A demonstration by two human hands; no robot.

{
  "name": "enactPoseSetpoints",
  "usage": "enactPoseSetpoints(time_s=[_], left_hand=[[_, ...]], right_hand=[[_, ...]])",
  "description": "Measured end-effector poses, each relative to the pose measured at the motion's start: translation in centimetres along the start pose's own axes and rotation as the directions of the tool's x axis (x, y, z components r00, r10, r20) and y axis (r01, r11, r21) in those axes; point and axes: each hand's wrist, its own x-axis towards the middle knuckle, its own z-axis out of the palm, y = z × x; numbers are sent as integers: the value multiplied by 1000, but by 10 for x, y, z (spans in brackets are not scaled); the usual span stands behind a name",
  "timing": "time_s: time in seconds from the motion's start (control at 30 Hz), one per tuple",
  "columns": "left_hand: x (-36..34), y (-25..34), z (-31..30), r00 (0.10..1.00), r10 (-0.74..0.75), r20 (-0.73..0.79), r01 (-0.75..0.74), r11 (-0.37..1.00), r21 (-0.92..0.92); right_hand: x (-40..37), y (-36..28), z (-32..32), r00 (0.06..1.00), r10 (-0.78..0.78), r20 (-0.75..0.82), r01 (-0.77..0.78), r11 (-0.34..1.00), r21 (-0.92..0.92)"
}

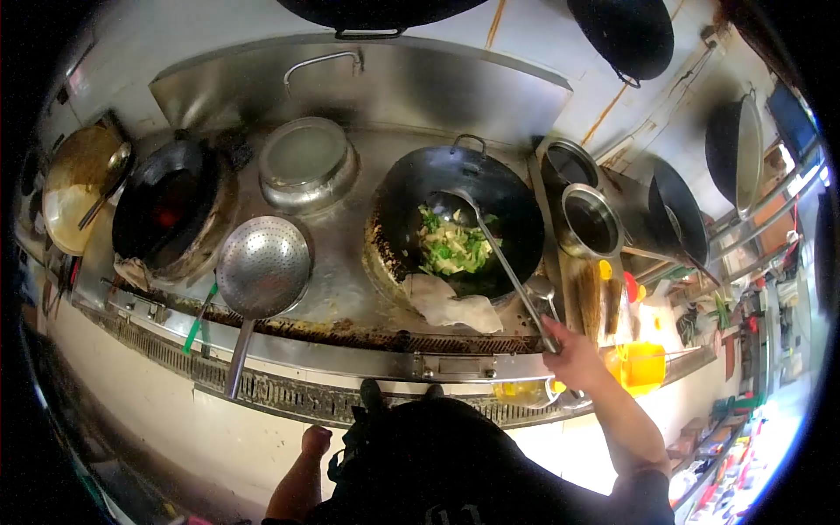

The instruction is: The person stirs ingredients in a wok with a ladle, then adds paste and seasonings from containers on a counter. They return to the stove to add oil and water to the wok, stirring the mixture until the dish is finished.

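My right hand [573,357] is closed around the handle end of a long metal ladle [507,267]. The ladle's bowl rests inside a black wok [516,206], at the upper left of chopped green and pale vegetables [455,243]. A pale folded cloth [459,306] lies over the wok's near rim, apart from both hands. My left hand [316,440] hangs low beside my body, in front of the stove edge. Its fingers look curled in, and nothing shows in them.
A perforated strainer [264,267] lies left of the wok, its handle jutting past the stove edge. Behind it sits a round metal pot [306,162]. A second dark wok [166,210] is farther left. Metal containers [591,219] and a yellow jug [641,367] stand at right.
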Motion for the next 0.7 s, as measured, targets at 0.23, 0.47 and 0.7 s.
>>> enactPoseSetpoints(time_s=[0.23, 0.47, 0.7], left_hand=[[27, -20, 25, 972, -233, 40, 237, 947, -218], [15, -35, 30, 970, -236, 62, 244, 943, -227], [13, -38, 18, 980, -181, -77, 161, 963, -215]], right_hand=[[-21, 1, 7, 996, -13, 84, 23, 993, -114], [-5, -12, 33, 993, -1, 120, 30, 970, -240], [-14, 8, 26, 996, -28, 80, 47, 967, -250]])
